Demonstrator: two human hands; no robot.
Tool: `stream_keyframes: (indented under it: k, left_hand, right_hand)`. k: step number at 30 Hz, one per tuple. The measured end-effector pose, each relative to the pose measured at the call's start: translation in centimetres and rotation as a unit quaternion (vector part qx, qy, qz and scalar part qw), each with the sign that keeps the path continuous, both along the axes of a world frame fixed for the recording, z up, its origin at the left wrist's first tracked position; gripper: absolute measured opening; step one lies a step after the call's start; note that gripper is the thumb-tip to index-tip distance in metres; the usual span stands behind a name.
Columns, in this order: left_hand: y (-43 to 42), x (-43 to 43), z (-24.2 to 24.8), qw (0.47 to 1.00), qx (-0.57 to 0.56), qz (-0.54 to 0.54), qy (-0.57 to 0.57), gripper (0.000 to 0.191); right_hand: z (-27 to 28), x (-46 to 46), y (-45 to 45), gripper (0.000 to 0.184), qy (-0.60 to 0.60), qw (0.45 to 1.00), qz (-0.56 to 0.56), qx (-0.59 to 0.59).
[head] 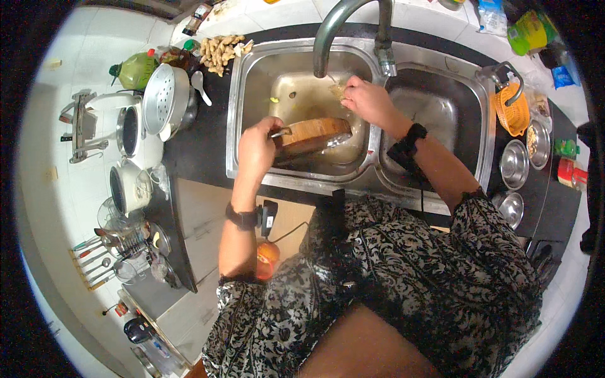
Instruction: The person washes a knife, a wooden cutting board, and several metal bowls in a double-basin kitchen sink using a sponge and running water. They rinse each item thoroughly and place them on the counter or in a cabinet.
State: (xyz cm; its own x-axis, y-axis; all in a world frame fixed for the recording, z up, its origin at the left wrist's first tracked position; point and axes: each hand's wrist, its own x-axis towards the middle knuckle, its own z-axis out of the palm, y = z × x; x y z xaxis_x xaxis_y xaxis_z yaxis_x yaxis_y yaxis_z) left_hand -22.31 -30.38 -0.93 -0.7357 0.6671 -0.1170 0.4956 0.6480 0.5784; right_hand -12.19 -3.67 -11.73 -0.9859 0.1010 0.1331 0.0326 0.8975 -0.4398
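A thick round wooden chopping board (316, 132) is held tilted on its edge in the left basin (255, 94) of a steel double sink. My left hand (259, 144) grips it by the metal handle (282, 132) on its rim. Pinched in the fingers of my right hand (366, 97) is a tan scouring pad (337, 91), just below the spout of the curved faucet (326, 42). The pad and the board are apart. Small food scraps (292, 94) lie on the wet basin floor.
The right basin (425, 108) adjoins. Ginger roots (220, 54), a white spoon (201, 87) and a perforated steamer pot (165, 99) stand to the left. An orange basket (513, 111) and steel bowls (514, 163) sit at the right.
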Motion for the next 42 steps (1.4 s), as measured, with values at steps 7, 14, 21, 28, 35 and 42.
stream_keyframes:
  k: [7, 14, 21, 28, 35, 42]
  left_hand:
    - [3.3, -2.4, 0.4, 0.993, -0.037, -0.049, 0.105, 0.033]
    - [3.4, -3.2, 0.7, 0.996, 0.039, 0.022, 0.076, 0.036]
    - [3.5, -3.3, 0.7, 0.989, 0.083, 0.062, -0.105, 0.035]
    - [3.4, -3.1, -1.4, 0.963, 0.173, 0.125, -0.165, 0.048]
    - [0.0, -3.5, -2.8, 0.889, 0.262, 0.259, -0.273, 0.058]
    - [-0.3, -3.1, -4.6, 0.862, 0.306, 0.259, -0.311, 0.056]
  right_hand:
    - [3.1, -0.8, -4.2, 0.033, 0.076, 0.987, -0.101, -0.094]
    - [0.8, -2.3, -3.8, 0.032, 0.069, 0.972, -0.14, -0.174]
    - [-1.1, -5.0, -5.6, 0.042, 0.109, 0.945, -0.211, -0.226]
    - [-0.2, -0.8, -10.4, 0.036, 0.153, 0.943, 0.024, -0.296]
    - [-3.4, -0.7, -6.8, 0.041, -0.122, 0.923, -0.204, -0.303]
    - [1.5, -0.4, -12.9, 0.026, 0.163, 0.966, 0.034, -0.196]
